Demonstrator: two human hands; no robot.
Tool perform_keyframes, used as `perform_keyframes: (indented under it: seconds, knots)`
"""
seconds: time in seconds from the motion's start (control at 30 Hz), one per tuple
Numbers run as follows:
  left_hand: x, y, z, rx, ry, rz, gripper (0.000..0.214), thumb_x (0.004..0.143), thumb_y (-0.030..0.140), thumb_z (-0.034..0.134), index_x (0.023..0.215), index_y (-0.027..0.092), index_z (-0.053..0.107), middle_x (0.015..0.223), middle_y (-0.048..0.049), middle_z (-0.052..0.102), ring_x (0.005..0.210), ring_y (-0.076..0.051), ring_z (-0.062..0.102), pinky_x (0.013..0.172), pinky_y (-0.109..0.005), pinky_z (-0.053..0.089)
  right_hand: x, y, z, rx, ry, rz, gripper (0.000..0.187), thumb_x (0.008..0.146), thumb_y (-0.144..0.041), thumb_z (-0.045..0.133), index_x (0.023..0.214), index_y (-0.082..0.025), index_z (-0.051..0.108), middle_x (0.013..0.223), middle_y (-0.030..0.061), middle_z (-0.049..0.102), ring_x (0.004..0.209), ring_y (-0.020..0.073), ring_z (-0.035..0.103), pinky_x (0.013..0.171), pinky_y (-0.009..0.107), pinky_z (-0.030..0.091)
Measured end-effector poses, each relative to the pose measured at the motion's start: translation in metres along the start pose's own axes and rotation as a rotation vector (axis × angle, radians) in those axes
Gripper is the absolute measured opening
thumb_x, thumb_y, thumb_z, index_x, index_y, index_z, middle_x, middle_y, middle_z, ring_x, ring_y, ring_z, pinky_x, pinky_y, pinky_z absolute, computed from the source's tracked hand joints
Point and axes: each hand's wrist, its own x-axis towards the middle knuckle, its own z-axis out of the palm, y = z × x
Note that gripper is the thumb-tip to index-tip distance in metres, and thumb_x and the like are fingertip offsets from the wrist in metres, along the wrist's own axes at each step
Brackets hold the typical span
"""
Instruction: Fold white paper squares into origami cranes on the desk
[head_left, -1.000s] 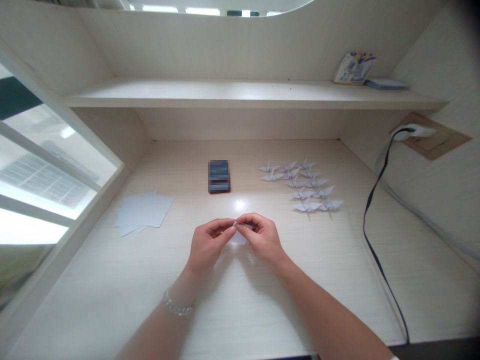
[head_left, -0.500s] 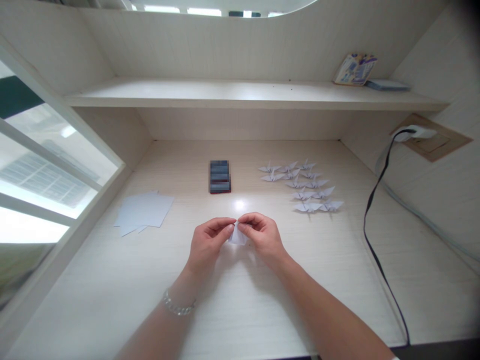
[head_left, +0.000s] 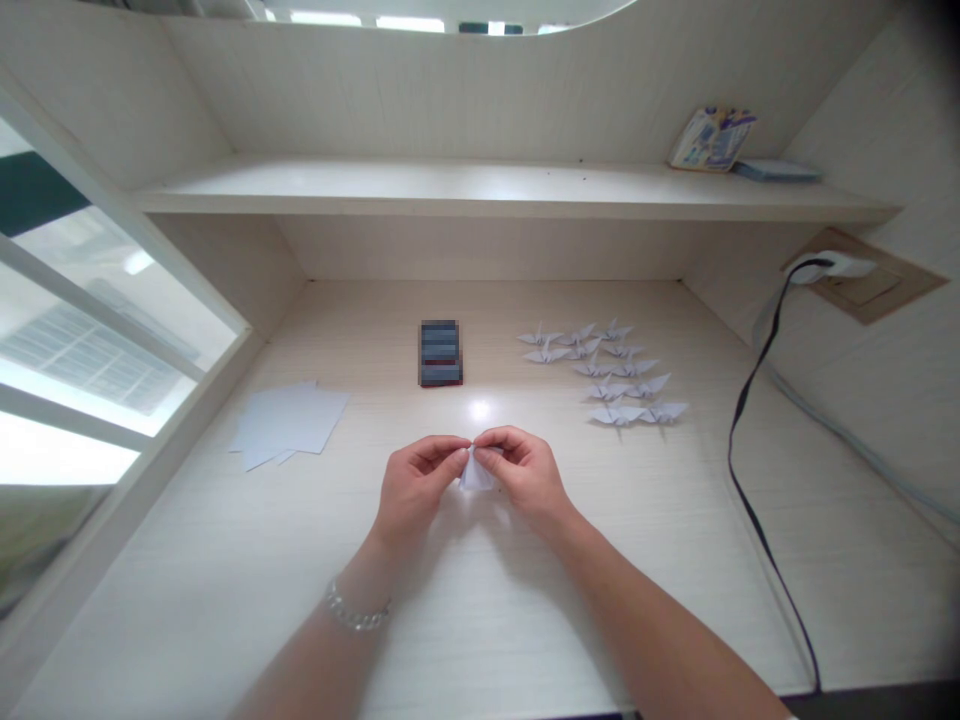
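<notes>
A small piece of folded white paper (head_left: 475,474) is pinched between both my hands, over the middle of the desk. My left hand (head_left: 420,487) grips its left side with thumb and forefinger. Its upper right part is squeezed by the thumb and fingers of my right hand (head_left: 529,475). The fingertips of both hands meet at the top of the paper and hide its upper folds. Beyond my right hand, several white paper cranes (head_left: 616,413) stand in short rows on the desk.
Loose white paper sheets (head_left: 292,425) overlap at the left. A dark, pixelated rectangular object (head_left: 441,353) lies beyond my hands. A black cable (head_left: 739,480) runs from the wall socket (head_left: 874,280) down the right side. The shelf (head_left: 450,185) above holds a small colourful box (head_left: 711,140).
My right fingertips have shifted very slightly left along the paper's top. Both hands keep their pinch, and the other things lie as before.
</notes>
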Motion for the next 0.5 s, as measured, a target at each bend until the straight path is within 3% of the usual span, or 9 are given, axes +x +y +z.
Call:
perform_keyframes:
  seconds: [0.5]
  knots:
    - [0.0013, -0.0005, -0.0004, 0.012, -0.032, -0.028, 0.017, 0.067, 0.026, 0.072, 0.079, 0.014, 0.071, 0.074, -0.0052, 0.068, 0.066, -0.014, 0.058, 0.063, -0.024, 0.046, -0.0021, 0.0026, -0.0012, -0.141, -0.002, -0.053, 0.01, 0.074, -0.025, 0.063, 0.082, -0.019, 0.068, 0.078, 0.0034, 0.067, 0.07, 0.0161, 0.06, 0.062, 0.026, 0.047]
